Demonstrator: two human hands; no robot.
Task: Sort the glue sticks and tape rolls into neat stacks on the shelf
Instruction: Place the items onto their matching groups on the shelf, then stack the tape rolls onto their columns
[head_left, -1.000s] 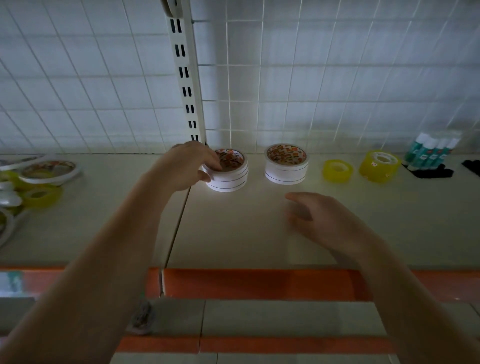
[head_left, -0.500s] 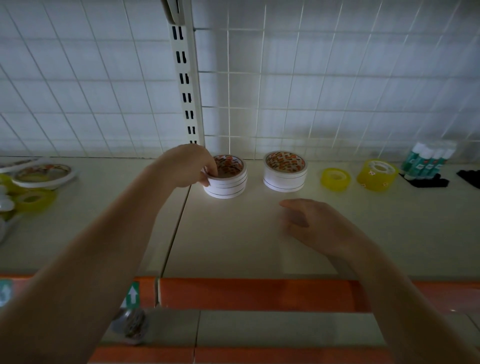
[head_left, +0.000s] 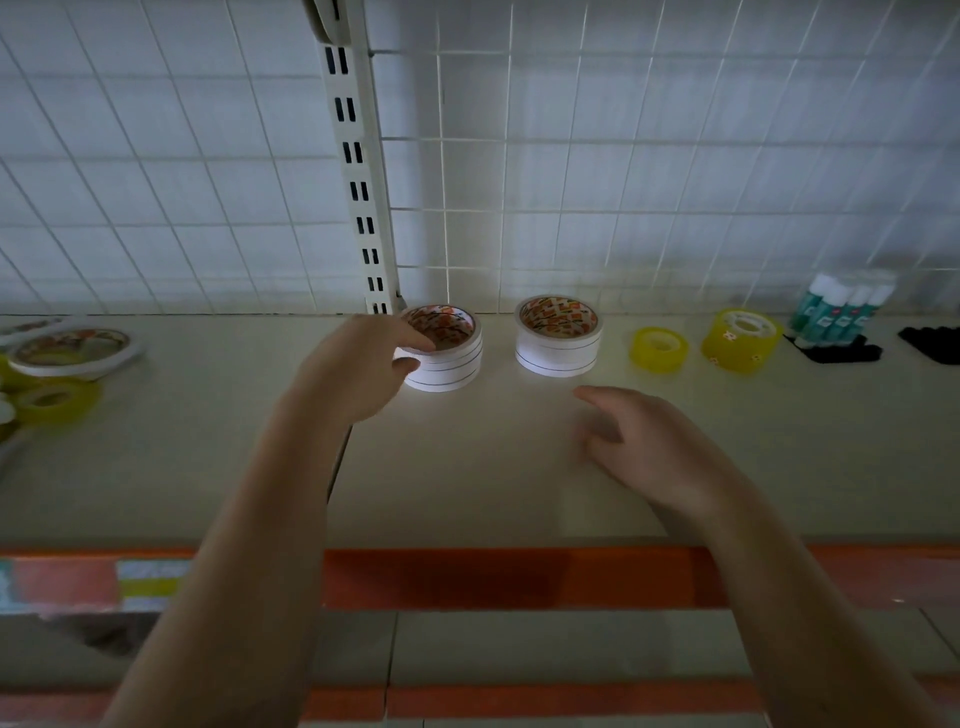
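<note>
- Left hand (head_left: 358, 366) grips the left stack of white tape rolls (head_left: 447, 349) at the cream shelf's (head_left: 467, 467) back edge, fingers curled round it.
- Right hand (head_left: 654, 447) hovers, fingers relaxed, holding nothing.
- Second white tape stack (head_left: 559, 335) stands just beside; green-and-white glue sticks (head_left: 841, 309) stand toward the back right corner.

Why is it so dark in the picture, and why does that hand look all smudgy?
Head view: the light is dim, brightest on the shelf around the two white tape stacks; the right hand is smeared by motion blur; the wide lens bends the wire grid lines and softens the glue sticks near the edge.
</note>
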